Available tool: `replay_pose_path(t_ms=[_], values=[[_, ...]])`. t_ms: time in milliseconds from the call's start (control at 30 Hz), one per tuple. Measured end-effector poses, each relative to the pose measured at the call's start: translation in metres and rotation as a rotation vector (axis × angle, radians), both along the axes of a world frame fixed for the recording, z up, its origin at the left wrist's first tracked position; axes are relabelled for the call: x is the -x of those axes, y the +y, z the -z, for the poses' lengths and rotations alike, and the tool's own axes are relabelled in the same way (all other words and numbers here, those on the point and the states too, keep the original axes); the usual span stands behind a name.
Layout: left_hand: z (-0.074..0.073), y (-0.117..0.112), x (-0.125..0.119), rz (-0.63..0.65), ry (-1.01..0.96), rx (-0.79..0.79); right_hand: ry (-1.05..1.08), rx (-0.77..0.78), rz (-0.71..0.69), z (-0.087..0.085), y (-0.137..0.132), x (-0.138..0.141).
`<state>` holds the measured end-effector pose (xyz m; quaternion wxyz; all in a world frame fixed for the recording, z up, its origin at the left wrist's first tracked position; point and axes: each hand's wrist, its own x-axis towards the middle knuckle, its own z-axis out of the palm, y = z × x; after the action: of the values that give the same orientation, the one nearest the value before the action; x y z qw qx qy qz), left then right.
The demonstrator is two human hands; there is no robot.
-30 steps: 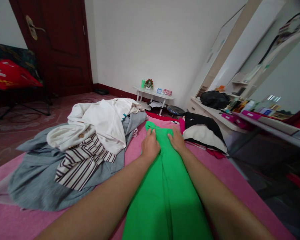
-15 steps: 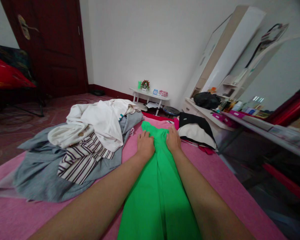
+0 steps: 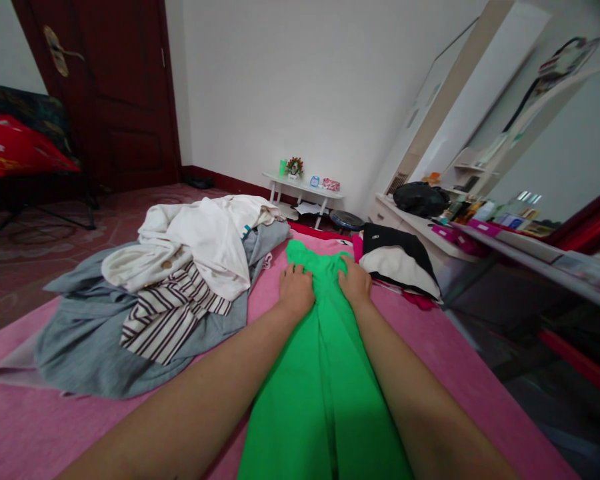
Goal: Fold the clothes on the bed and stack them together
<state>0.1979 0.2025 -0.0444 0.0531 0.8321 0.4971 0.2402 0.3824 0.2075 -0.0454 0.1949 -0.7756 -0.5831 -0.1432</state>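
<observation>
The green garment (image 3: 325,387) lies lengthwise on the pink cover (image 3: 450,380), running from the centre of the frame to the lower edge, with a narrow crease along its middle. Judged by its drape, the fabric is light, soft and not fragile; it probably gives no stiffness and wrinkles when pushed. Recommended hold: both side edges near the narrow far end, thumb against fingers, with even tension across the width. The left hand (image 3: 297,291) is partly curled at the left edge; whether it pinches cloth cannot be told, since its thumb side is hidden. The right hand (image 3: 355,281) is closed, thumb and fingertips nipping the right edge. The cloth between them is puckered. Clearances: at left, the grey garment (image 3: 90,363), with the striped garment (image 3: 155,323) and the white shirt (image 3: 205,233) on it, is separated from the left hand by a strip of pink cover. At right, the black-and-cream item (image 3: 403,260) sits just beyond the right hand and limits outward travel. A wider band of pink cover extends toward the lower right, ending at the slanting cover edge.
</observation>
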Motion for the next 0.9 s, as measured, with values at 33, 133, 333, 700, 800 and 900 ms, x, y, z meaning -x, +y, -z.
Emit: replay_pose_path(t_ms=[33,133,333,700,800,900], values=[[0.000,0.000,0.000,0.001,0.001,0.002,0.030,-0.027,-0.071,0.001,0.001,-0.003],[0.000,0.001,0.000,0.002,0.002,0.003,0.111,-0.109,-0.242,0.005,0.003,-0.010],[0.003,0.003,-0.002,0.009,0.002,-0.001,0.140,-0.126,-0.322,0.012,0.014,-0.014],[0.001,0.003,-0.001,0.013,0.003,-0.007,0.120,0.021,-0.020,0.015,0.018,-0.006],[0.001,0.003,-0.001,0.017,0.001,0.003,0.083,0.059,0.006,0.011,0.014,-0.004],[0.002,0.003,-0.001,0.017,0.004,0.008,0.070,0.036,0.029,0.007,0.010,-0.002]])
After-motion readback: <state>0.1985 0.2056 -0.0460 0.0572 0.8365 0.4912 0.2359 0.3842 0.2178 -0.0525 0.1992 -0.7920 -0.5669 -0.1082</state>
